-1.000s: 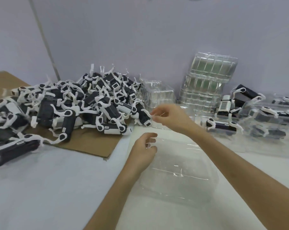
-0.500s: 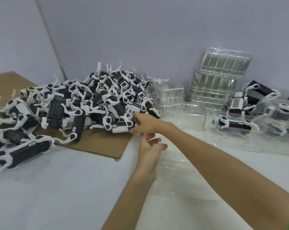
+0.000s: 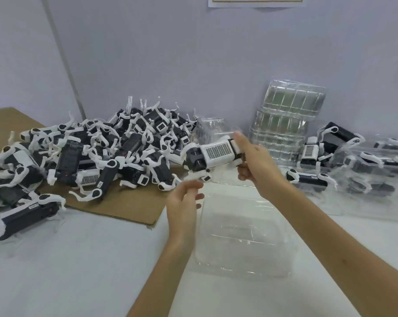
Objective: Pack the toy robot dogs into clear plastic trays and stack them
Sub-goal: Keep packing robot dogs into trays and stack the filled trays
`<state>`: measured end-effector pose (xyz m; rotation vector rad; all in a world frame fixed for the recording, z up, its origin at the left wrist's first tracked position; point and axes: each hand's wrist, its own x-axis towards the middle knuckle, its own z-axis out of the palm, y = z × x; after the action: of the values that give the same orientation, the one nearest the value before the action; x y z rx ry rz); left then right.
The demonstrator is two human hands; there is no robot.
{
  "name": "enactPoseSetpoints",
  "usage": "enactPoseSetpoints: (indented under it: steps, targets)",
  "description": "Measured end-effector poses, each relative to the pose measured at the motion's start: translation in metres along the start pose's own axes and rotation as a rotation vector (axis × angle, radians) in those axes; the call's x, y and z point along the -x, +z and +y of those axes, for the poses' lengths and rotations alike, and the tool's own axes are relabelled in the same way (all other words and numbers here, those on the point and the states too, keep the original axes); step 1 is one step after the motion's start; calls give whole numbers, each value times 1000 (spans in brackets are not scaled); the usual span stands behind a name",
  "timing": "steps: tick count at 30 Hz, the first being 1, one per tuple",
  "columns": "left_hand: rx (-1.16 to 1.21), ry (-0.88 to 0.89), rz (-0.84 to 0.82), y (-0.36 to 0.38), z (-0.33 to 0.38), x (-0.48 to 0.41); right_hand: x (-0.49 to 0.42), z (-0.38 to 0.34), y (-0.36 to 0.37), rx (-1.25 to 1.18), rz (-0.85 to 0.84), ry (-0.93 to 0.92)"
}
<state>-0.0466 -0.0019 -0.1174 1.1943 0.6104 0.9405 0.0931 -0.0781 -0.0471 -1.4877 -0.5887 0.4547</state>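
The right hand (image 3: pixel 257 165) grips one toy robot dog (image 3: pixel 213 154) by its right end, fingers wrapped round the body, and holds it in the air with its white grille panel turned toward the camera. The dog's long axis runs left to right, nearly level, with the dark end dipping a little to the left. The left hand (image 3: pixel 183 202) hovers just below and left of that dark end, with loosely curled fingers that seem to hold nothing. I cannot tell whether its fingertips brush the leg that dangles there. The forearms reach forward from the near edge, the right one crossing above the empty clear tray (image 3: pixel 246 236). That tray lies on the tabletop (image 3: pixel 79 259) directly below the dog and nearer the person, between the two arms. The coming move is likely a short lowering toward the body, led by the right hand, with the left near enough to steady the legs. Further out, the pile of loose dogs (image 3: pixel 102 152) sprawls on cardboard (image 3: pixel 125 204) to the left. A stack of empty trays (image 3: pixel 287 117) stands against the wall, and packed trays (image 3: pixel 376 170) sit to the right.
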Motion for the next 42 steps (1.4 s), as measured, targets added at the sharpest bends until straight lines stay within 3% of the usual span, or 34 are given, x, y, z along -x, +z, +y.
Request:
enactPoseSetpoints:
  steps: [4,6,10,17,23,28,33,42]
  targets:
    - [404,-50,-283,-1,15,3,43,14,-34,-249,-35,124]
    - [494,-79,-376,0,16,4,57,21,-46,-313,-30,163]
    - [480,-90,-444,1,16,7,73,30,-64,-397,-47,180]
    - [446,-187,-657,0,22,10,84,24,-75,-267,-95,-55]
    - [314,-112,-651,1,19,9,83,23,-82,-359,-52,-182]
    - [366,-118,-572,5,16,9,84,23,-80,-394,-56,-287]
    - [331,-130,-624,6,18,7,86,27,-73,-374,-68,-321]
    - [283,52,-538,4,12,7,84,32,-63,-286,-112,-166]
